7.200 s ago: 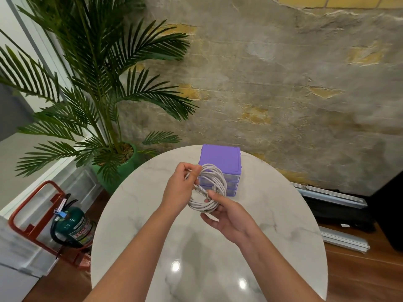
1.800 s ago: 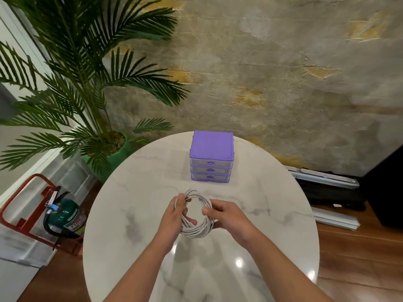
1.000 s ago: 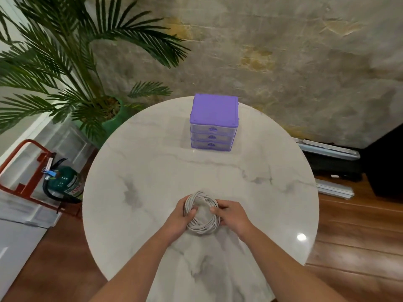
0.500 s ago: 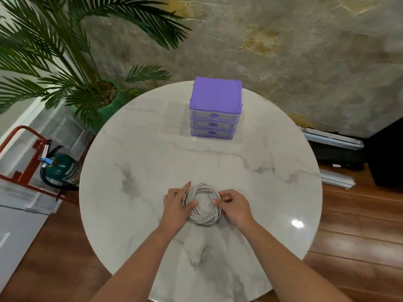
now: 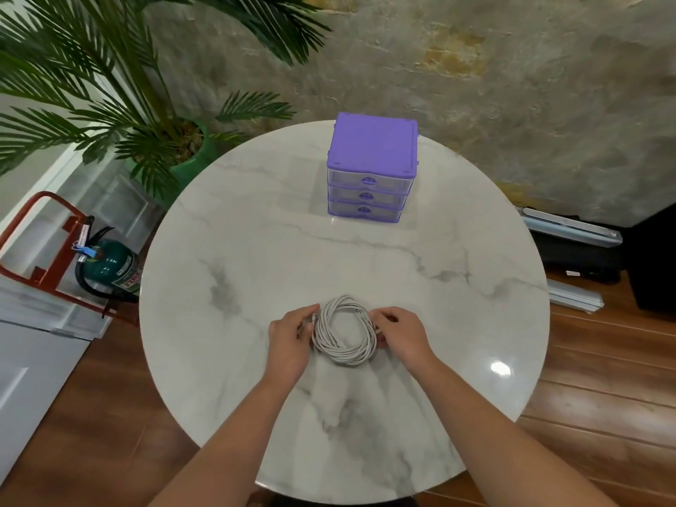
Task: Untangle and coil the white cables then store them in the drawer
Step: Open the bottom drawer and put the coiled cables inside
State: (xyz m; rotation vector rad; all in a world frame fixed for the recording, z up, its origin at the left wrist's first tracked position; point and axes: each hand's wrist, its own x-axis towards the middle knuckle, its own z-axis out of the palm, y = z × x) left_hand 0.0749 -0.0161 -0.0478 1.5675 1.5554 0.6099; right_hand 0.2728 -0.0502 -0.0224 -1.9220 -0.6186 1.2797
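White cable coil (image 5: 344, 333) lies flat on the round marble table (image 5: 256, 258), near its front edge, between two hands.

The coil is a closed ring of many turns, so it has no clear long axis; its opening faces up. The left hand (image 5: 289, 336) touches the left side of the ring with fingers nearly straight, relaxed. The right hand (image 5: 400, 333) is at the right side, fingers curled against the cable; if it really grips, I cannot tell. The purple drawer unit (image 5: 372, 164) stands near the far edge of the table, well apart from the coil, its three drawers closed and their handles facing the person.
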